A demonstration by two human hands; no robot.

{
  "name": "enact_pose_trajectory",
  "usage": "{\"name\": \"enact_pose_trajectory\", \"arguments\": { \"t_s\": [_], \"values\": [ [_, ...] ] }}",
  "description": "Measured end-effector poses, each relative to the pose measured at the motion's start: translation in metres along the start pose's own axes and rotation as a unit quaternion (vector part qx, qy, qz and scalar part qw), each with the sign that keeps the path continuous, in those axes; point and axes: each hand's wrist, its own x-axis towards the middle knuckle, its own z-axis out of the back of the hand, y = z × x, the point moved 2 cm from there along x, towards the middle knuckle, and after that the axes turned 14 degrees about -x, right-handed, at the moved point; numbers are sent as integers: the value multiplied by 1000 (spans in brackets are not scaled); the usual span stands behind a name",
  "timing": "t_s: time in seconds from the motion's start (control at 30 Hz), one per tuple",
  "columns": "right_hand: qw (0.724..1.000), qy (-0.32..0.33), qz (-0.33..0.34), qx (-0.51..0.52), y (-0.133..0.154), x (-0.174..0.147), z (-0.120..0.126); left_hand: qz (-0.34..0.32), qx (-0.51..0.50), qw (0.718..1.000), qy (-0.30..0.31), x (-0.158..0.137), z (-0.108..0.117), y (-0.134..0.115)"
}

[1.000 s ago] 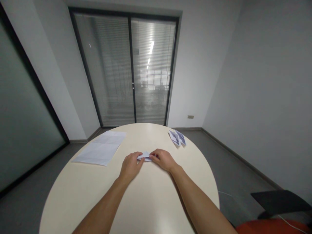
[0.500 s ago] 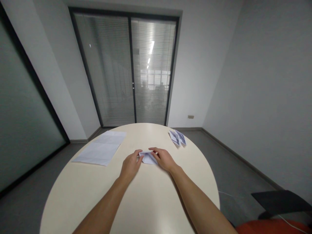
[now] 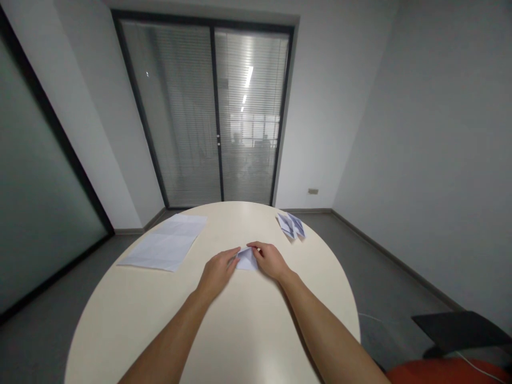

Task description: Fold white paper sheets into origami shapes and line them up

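Note:
A small folded piece of white paper point(image 3: 246, 260) is between my hands at the middle of the round table point(image 3: 248, 320). My left hand point(image 3: 218, 269) pinches its left side, fingertips at the upper left edge. On the other side, my right hand point(image 3: 270, 260) grips the right edge between thumb and fingers. Parts of the paper are hidden behind the fingers of both hands, and its upper edge looks raised.
Flat on the table's left lies a large creased white sheet point(image 3: 168, 242). Folded paper pieces point(image 3: 291, 226) with dark shading sit near the right far edge. Beyond the table's lower right stands a chair with a black part point(image 3: 460, 328) and red seat point(image 3: 444, 372).
My left hand has shifted slightly right and its fingers now reach over the paper's upper left edge. Less of the folded paper shows. My right hand has barely moved.

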Motion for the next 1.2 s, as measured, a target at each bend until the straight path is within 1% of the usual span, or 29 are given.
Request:
{"name": "enact_pose_trajectory", "arguments": {
  "t_s": [0.3,0.47,0.63,0.77,1.07,1.2],
  "values": [
    [998,40,-41,-21,5,-2,6,-33,-16,999,21,-1,-2,1],
    [998,50,-31,-19,5,-2,4,-44,-20,998,45,-1,-5,2],
    [999,43,-23,-17,0,0,-3,-42,-8,998,55,-3,-6,4],
    [998,49,-31,-21,-4,0,-6,-37,14,997,60,-5,-7,6],
    [998,51,-26,-40,0,-1,-3,-33,32,995,84,-6,-5,-5],
    [997,47,-14,-55,1,0,-2,-32,36,995,91,-5,-5,-3]
  ]
}}
